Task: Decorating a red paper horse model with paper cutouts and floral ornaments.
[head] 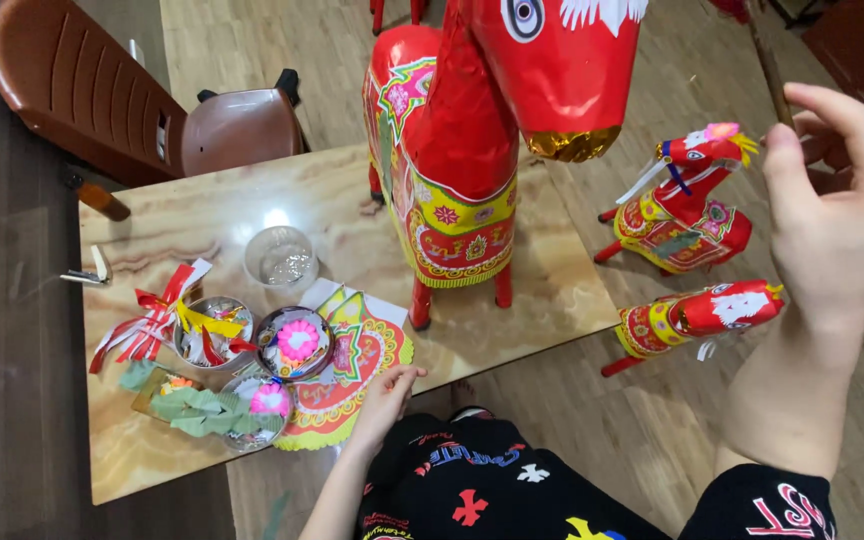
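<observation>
Left hand (384,392): fingers loosely spread, resting on the patterned paper sheet (352,365) at the table (552,290) edge, gripping nothing
Right hand (837,215): raised, fingers loosely curled, empty (as far as shows)
Large red paper horse (462,150): upright on the table
Small horses (682,225): two on the floor, right

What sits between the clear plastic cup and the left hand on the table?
In the head view, a printed paper cutout lies between the clear cup and the left hand, which touches its edge.
</observation>
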